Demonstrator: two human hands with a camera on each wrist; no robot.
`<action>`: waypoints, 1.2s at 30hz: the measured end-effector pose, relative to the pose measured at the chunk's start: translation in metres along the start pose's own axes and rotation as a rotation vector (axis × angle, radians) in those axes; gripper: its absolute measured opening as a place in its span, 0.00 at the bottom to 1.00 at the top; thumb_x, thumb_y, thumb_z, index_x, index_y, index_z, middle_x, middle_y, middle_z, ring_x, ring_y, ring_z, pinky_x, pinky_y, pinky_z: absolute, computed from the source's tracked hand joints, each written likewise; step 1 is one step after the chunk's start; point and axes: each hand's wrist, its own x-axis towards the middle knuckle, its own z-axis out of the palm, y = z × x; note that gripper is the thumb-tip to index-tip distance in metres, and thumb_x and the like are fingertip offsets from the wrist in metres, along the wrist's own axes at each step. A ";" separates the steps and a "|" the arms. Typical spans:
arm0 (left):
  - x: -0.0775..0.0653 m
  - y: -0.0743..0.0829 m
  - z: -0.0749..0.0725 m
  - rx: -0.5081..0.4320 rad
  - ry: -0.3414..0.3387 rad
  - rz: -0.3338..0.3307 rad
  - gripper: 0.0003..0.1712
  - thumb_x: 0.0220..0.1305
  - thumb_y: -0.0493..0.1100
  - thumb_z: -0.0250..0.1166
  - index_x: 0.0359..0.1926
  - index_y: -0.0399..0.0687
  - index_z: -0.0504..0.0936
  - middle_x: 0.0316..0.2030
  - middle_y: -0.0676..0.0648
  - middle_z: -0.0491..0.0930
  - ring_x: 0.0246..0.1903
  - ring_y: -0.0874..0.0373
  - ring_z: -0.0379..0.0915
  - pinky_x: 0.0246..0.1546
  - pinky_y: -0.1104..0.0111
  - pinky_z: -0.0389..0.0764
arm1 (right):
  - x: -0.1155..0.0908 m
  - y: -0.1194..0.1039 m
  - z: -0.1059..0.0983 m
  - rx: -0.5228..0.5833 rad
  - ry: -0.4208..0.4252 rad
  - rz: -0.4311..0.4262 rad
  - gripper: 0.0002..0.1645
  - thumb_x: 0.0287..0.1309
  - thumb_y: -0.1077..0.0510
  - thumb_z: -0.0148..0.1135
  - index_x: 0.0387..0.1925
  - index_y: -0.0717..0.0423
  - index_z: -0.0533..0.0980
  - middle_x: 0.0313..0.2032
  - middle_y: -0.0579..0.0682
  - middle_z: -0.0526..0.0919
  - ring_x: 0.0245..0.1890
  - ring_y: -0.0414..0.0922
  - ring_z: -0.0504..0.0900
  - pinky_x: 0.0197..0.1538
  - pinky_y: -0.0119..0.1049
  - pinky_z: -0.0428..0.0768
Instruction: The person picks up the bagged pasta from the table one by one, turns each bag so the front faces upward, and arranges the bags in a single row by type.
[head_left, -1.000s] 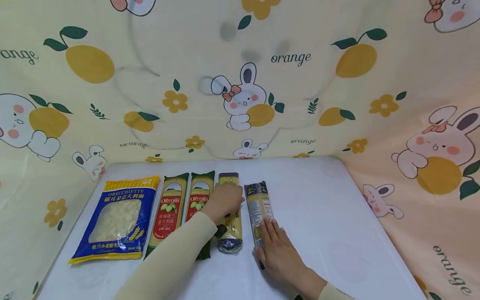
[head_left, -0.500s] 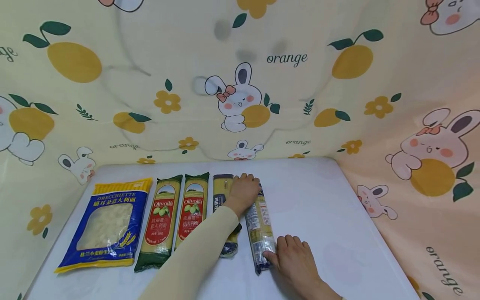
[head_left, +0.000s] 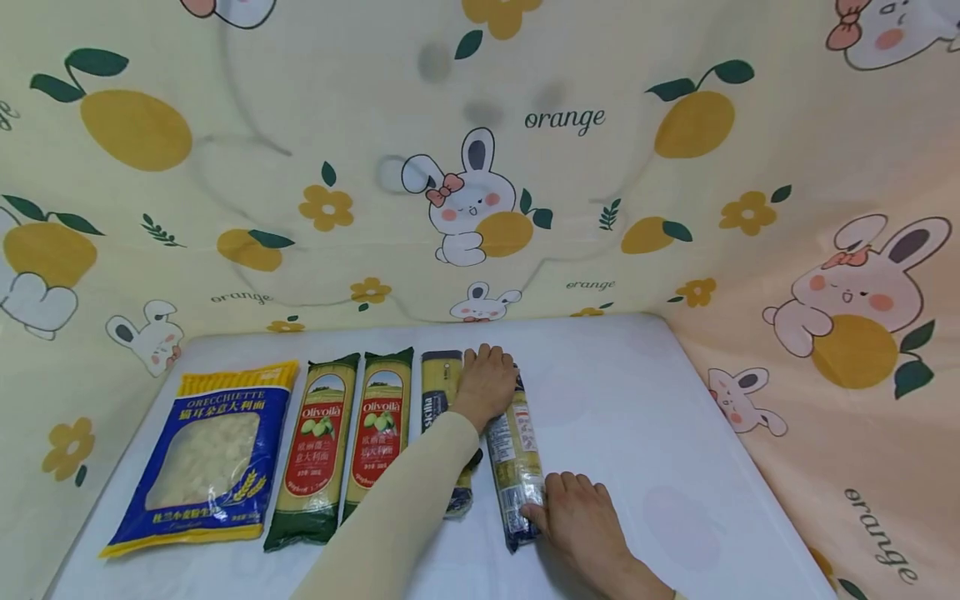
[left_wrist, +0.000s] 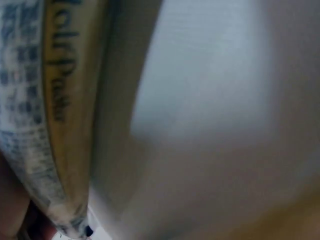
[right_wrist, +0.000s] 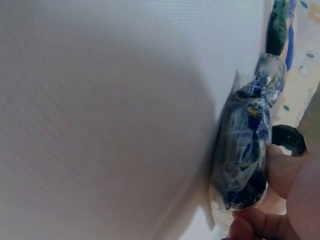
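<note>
A clear-wrapped pack of long pasta (head_left: 516, 454) with dark blue ends lies on the table, slightly tilted, at the right of a row of packs. My left hand (head_left: 486, 387) grips its far end from above, fingers bent over it. At the near end, my right hand (head_left: 588, 521) holds the pack, thumb on its left top and fingers curled along the right side. Small print covers the pasta pack (left_wrist: 70, 100) in the left wrist view. Its crinkled end (right_wrist: 242, 155) sits between thumb and fingers in the right wrist view.
Left of the held pack lies a similar blue-labelled pasta pack (head_left: 438, 379), partly hidden by the left arm. Further left are two red-labelled spaghetti packs (head_left: 311, 450) and a wide blue orecchiette bag (head_left: 202, 458). A patterned curtain (head_left: 337, 125) encloses the white table (head_left: 637, 433).
My left hand has moved right, from the neighbouring pasta pack to the held pack's far end. My right hand, earlier flat on this pack, has slid nearer and now grips its near end.
</note>
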 end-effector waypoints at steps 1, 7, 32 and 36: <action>0.000 -0.001 -0.001 0.004 0.020 0.012 0.25 0.86 0.55 0.45 0.60 0.45 0.81 0.53 0.45 0.80 0.57 0.48 0.72 0.59 0.50 0.73 | 0.000 0.000 0.000 0.000 -0.002 -0.002 0.28 0.61 0.33 0.71 0.28 0.49 0.70 0.22 0.41 0.66 0.25 0.41 0.67 0.30 0.37 0.63; -0.001 -0.008 -0.015 0.025 0.212 0.084 0.22 0.86 0.53 0.44 0.50 0.44 0.80 0.46 0.44 0.78 0.49 0.49 0.73 0.50 0.54 0.74 | 0.000 -0.001 0.001 -0.007 0.083 -0.039 0.28 0.60 0.35 0.73 0.27 0.49 0.68 0.22 0.41 0.64 0.25 0.40 0.65 0.31 0.35 0.60; -0.015 -0.033 -0.073 -0.127 0.662 0.228 0.16 0.84 0.49 0.49 0.52 0.45 0.79 0.49 0.45 0.76 0.49 0.48 0.70 0.51 0.55 0.70 | 0.020 0.010 0.005 0.187 0.129 -0.113 0.23 0.64 0.43 0.72 0.23 0.45 0.69 0.23 0.39 0.69 0.28 0.39 0.66 0.35 0.36 0.65; -0.022 -0.026 -0.092 -0.103 0.645 0.158 0.19 0.84 0.50 0.48 0.53 0.48 0.84 0.50 0.46 0.77 0.50 0.48 0.69 0.49 0.56 0.69 | 0.022 0.012 0.007 0.099 0.254 -0.187 0.24 0.60 0.44 0.75 0.23 0.47 0.69 0.22 0.40 0.69 0.26 0.40 0.66 0.34 0.35 0.63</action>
